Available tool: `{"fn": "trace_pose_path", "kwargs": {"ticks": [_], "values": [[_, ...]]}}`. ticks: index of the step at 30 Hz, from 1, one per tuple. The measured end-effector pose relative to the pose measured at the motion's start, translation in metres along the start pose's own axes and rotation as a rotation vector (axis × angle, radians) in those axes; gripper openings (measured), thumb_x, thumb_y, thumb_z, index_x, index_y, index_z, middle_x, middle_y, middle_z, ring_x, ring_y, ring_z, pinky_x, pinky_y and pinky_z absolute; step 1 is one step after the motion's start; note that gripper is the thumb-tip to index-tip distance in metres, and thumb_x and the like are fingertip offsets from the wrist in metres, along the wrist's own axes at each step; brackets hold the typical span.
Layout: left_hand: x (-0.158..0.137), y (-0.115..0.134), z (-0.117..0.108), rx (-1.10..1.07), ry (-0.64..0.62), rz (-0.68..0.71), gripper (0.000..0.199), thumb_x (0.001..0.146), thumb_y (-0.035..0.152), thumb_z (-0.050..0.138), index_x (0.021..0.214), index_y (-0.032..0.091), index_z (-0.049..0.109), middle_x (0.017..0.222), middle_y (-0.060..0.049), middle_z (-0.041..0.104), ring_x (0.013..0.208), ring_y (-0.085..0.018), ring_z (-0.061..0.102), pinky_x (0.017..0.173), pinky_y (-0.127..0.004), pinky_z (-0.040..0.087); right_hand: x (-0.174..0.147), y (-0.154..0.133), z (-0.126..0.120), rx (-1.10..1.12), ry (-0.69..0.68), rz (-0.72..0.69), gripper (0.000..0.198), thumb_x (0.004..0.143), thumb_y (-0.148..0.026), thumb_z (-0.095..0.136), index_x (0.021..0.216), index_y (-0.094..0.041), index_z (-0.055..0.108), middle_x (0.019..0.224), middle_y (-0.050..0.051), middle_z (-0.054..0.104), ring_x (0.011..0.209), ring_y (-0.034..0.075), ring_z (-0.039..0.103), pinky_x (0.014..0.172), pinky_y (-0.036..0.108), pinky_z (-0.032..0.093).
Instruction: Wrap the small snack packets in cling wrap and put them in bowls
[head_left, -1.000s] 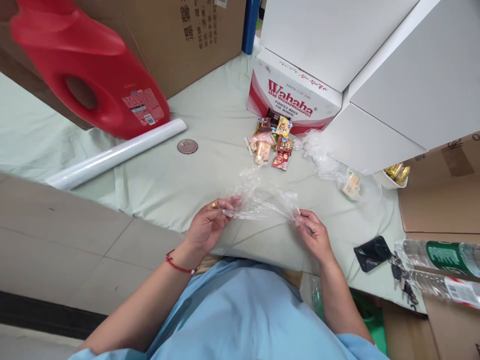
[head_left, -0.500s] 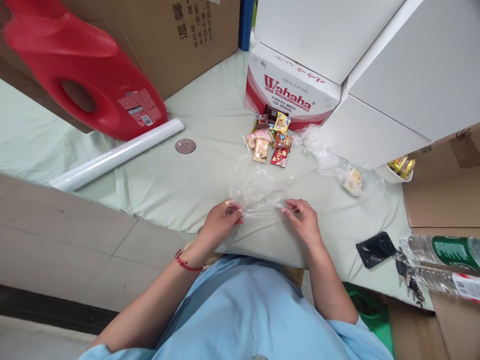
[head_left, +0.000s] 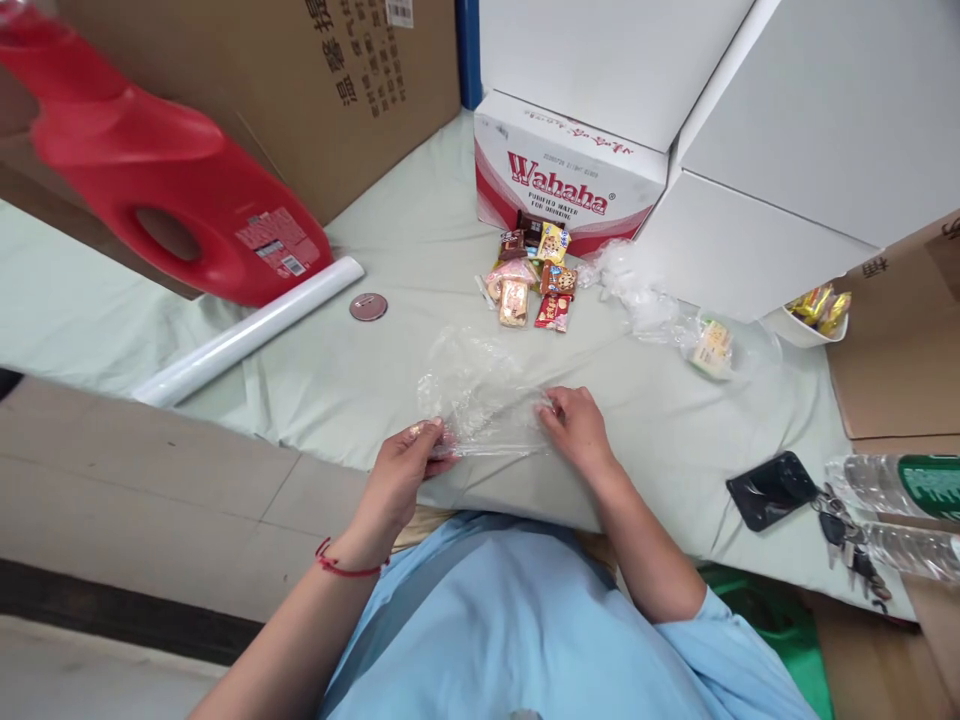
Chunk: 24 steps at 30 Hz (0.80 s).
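A clear plastic bag (head_left: 480,400) is stretched between my two hands, close to the front edge of the cloth-covered table (head_left: 322,370). My left hand (head_left: 405,460) pinches the bag's near left corner between thumb and fingers. At the opposite side, my right hand (head_left: 577,425) grips the near right part with its fingertips. The bag's far end lies crumpled on the cloth. Beyond it sits a small pile of wrapped snacks (head_left: 514,303). More crumpled clear bags (head_left: 634,290) lie to the right, one with a wrapped snack (head_left: 712,350) inside.
Left stand a red jug (head_left: 225,220), a white roll (head_left: 255,330) and a round brown disc (head_left: 368,307). A Wahaba-style red-and-white water carton (head_left: 570,180) stands behind. At right are a snack bowl (head_left: 806,328), a black phone-like object (head_left: 771,490), keys (head_left: 847,540) and plastic bottles (head_left: 870,482).
My hands have drawn further apart, the left one moving left and down, and the bag's near edge is now pulled straighter. The camera view has shifted slightly.
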<state>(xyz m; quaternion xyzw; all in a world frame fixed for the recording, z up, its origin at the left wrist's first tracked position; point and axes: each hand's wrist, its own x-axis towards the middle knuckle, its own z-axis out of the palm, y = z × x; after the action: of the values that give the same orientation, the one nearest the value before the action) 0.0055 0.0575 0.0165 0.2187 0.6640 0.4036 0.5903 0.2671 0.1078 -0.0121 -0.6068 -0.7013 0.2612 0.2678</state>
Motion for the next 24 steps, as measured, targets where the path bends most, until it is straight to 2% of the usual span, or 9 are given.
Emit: {"fn": "trace_pose_path", "kwargs": {"ticks": [3, 7, 9, 13, 15, 17, 20, 22, 24], "values": [[0.003, 0.002, -0.003, -0.038, 0.061, 0.0, 0.063, 0.046, 0.068, 0.093, 0.078, 0.019, 0.07, 0.084, -0.003, 0.071, 0.078, -0.019, 0.069, 0.066, -0.028, 0.058, 0.006, 0.006, -0.003, 0.172, 0.054, 0.082, 0.023, 0.095, -0.042, 0.061, 0.091, -0.024, 0.074, 0.081, 0.004, 0.069, 0.082, 0.022, 0.06, 0.08, 0.036, 0.051], [0.004, -0.001, -0.013, -0.106, 0.04, 0.049, 0.056, 0.051, 0.058, 0.094, 0.082, 0.019, 0.069, 0.096, -0.006, 0.074, 0.097, -0.023, 0.073, 0.077, -0.031, 0.061, 0.0, 0.018, -0.016, 0.433, 0.18, 0.18, 0.028, 0.088, -0.051, 0.07, 0.087, -0.023, 0.071, 0.093, 0.003, 0.067, 0.08, 0.018, 0.063, 0.074, 0.032, 0.052], [0.005, -0.003, -0.015, -0.134, 0.023, 0.054, 0.053, 0.055, 0.055, 0.094, 0.084, 0.019, 0.067, 0.095, -0.004, 0.074, 0.091, -0.021, 0.073, 0.076, -0.031, 0.06, -0.005, 0.02, -0.019, 0.565, 0.154, 0.249, 0.031, 0.084, -0.054, 0.074, 0.087, -0.023, 0.068, 0.087, 0.002, 0.067, 0.076, 0.017, 0.064, 0.069, 0.031, 0.053], [0.01, -0.005, -0.017, -0.034, 0.01, 0.032, 0.053, 0.06, 0.059, 0.088, 0.087, 0.02, 0.063, 0.073, 0.002, 0.065, 0.06, -0.013, 0.061, 0.056, -0.025, 0.047, -0.014, 0.02, -0.021, 0.728, 0.053, 0.367, 0.038, 0.08, -0.058, 0.077, 0.088, -0.025, 0.06, 0.064, -0.005, 0.059, 0.053, 0.014, 0.052, 0.049, 0.027, 0.044], [0.01, -0.004, -0.023, 0.108, 0.049, 0.088, 0.051, 0.063, 0.056, 0.084, 0.092, 0.021, 0.063, 0.075, 0.001, 0.064, 0.062, -0.015, 0.06, 0.055, -0.027, 0.044, -0.017, 0.02, -0.024, 0.741, 0.062, 0.38, 0.038, 0.078, -0.057, 0.079, 0.09, -0.025, 0.06, 0.058, -0.008, 0.053, 0.048, 0.012, 0.045, 0.044, 0.025, 0.038], [0.006, 0.002, -0.03, 0.307, 0.194, 0.249, 0.044, 0.069, 0.05, 0.08, 0.099, 0.022, 0.064, 0.088, -0.003, 0.068, 0.075, -0.02, 0.064, 0.063, -0.031, 0.049, -0.02, 0.022, -0.026, 0.744, 0.094, 0.39, 0.04, 0.076, -0.056, 0.081, 0.092, -0.025, 0.061, 0.058, -0.009, 0.052, 0.048, 0.011, 0.043, 0.044, 0.024, 0.036], [-0.002, 0.02, -0.03, 0.608, 0.401, 0.661, 0.027, 0.084, 0.04, 0.07, 0.105, 0.023, 0.067, 0.113, -0.01, 0.069, 0.105, -0.028, 0.067, 0.09, -0.042, 0.056, -0.022, 0.024, -0.026, 0.705, 0.075, 0.396, 0.044, 0.073, -0.057, 0.082, 0.096, -0.024, 0.064, 0.069, -0.006, 0.059, 0.051, 0.01, 0.044, 0.045, 0.024, 0.037], [-0.001, 0.035, -0.015, 0.778, 0.298, 0.946, 0.019, 0.093, 0.035, 0.062, 0.107, 0.024, 0.07, 0.119, -0.011, 0.071, 0.123, -0.032, 0.064, 0.109, -0.05, 0.049, -0.022, 0.024, -0.024, 0.667, 0.033, 0.389, 0.045, 0.073, -0.057, 0.082, 0.097, -0.023, 0.066, 0.076, -0.004, 0.062, 0.053, 0.01, 0.045, 0.046, 0.024, 0.039], [0.009, 0.046, 0.008, 0.945, 0.011, 1.113, 0.02, 0.098, 0.031, 0.057, 0.109, 0.025, 0.073, 0.122, -0.01, 0.074, 0.135, -0.032, 0.059, 0.12, -0.053, 0.04, -0.021, 0.024, -0.02, 0.646, 0.015, 0.375, 0.044, 0.074, -0.056, 0.082, 0.098, -0.022, 0.067, 0.076, -0.004, 0.062, 0.054, 0.01, 0.046, 0.048, 0.024, 0.039]]}}
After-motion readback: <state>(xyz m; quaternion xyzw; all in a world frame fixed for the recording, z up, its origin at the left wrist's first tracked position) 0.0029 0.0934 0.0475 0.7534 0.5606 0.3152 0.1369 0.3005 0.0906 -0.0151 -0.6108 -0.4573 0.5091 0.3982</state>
